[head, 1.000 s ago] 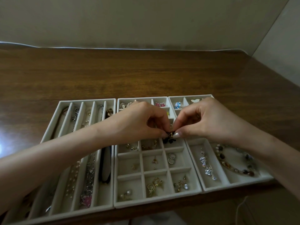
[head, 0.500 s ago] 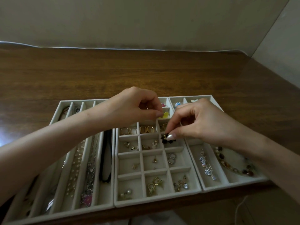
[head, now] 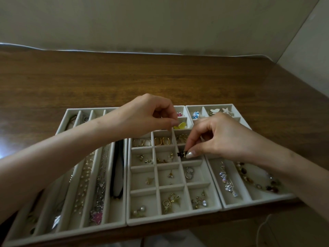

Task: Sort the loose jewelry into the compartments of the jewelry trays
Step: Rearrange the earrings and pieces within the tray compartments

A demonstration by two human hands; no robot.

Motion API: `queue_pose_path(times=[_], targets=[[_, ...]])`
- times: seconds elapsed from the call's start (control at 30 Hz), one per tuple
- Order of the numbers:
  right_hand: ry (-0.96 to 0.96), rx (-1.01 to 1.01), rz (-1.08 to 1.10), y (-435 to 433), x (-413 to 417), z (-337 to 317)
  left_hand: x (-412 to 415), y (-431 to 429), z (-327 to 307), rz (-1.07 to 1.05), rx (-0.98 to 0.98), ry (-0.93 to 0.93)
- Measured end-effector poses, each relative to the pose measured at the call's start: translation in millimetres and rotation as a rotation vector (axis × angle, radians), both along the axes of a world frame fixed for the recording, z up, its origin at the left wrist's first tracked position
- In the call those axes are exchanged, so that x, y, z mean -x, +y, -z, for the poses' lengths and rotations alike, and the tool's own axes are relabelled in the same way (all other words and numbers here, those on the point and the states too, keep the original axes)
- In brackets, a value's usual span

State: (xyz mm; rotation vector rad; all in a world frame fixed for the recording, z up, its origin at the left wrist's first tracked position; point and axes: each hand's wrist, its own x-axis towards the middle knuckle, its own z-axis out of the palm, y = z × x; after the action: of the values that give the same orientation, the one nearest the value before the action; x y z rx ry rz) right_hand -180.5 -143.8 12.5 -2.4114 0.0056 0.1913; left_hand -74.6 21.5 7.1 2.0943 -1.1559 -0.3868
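Whereas both hands pinched the small black piece [head: 181, 154] together a second ago, only the right hand [head: 219, 138] now grips it between closed fingers, low in a right-column compartment of the middle tray [head: 173, 221], and the left hand [head: 142, 114] has withdrawn farther off, fingers curled on what cannot be told, so placement appears imminent.

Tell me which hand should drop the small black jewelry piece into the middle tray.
Right: the right hand pinches the small black jewelry piece low over the pale middle tray; the left hand hovers farther back.
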Motion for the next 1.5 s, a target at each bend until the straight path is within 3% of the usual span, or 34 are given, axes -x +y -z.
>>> queue_pose_path(times=[0.3, 0.67, 0.97, 1.17, 1.37, 1.5], targets=[[0.026, 0.087, -0.017, 0, 1, -2, 1, -1, 0, 0.088, -0.034, 0.016], [0.005, 0.366, -0.039, 5, 3, -2, 3, -1, 0, 0.105, -0.046, 0.017], [-0.086, 0.226, -0.004, -2, -2, -17, 2, 1, -7, 0.086, -0.059, 0.01], [-0.13, 0.166, -0.058, 8, -7, -12, -8, 9, -16, 0.055, -0.184, -0.005], [-0.133, 0.339, -0.154, 24, -11, -4, -15, 13, -17, 0.079, -0.297, -0.015], [-0.152, 0.342, -0.199, 33, -11, -2, -15, 13, -17, 0.075, -0.315, -0.036]])
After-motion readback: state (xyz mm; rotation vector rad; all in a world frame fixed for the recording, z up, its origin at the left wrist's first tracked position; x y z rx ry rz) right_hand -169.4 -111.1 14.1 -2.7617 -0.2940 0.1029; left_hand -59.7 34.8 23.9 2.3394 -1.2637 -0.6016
